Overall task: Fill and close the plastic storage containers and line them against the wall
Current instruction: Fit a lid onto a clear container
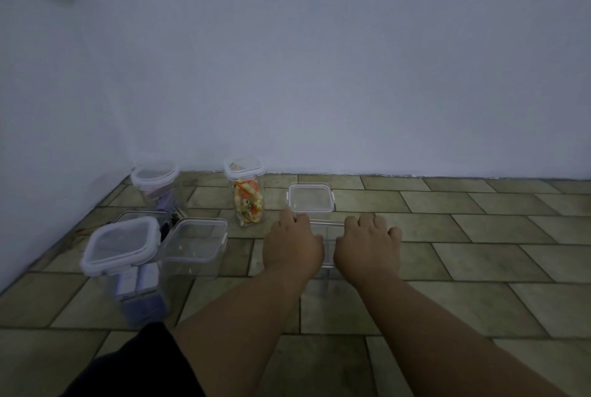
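While the right hand (367, 244) curls on the open clear box (327, 246), I cannot tell if the left hand (292, 246) holds it. Keep it flat, fill it, snap a lid on. A lidded box (310, 201) at 12 o'clock blocks the wall (319, 77). Candy jar (248, 201) at 11, more boxes (121, 246) at 9.

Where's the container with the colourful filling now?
Head view, left of centre: the colourful container stands upright on the floor by the wall, left of the empty clear container beyond the left hand.
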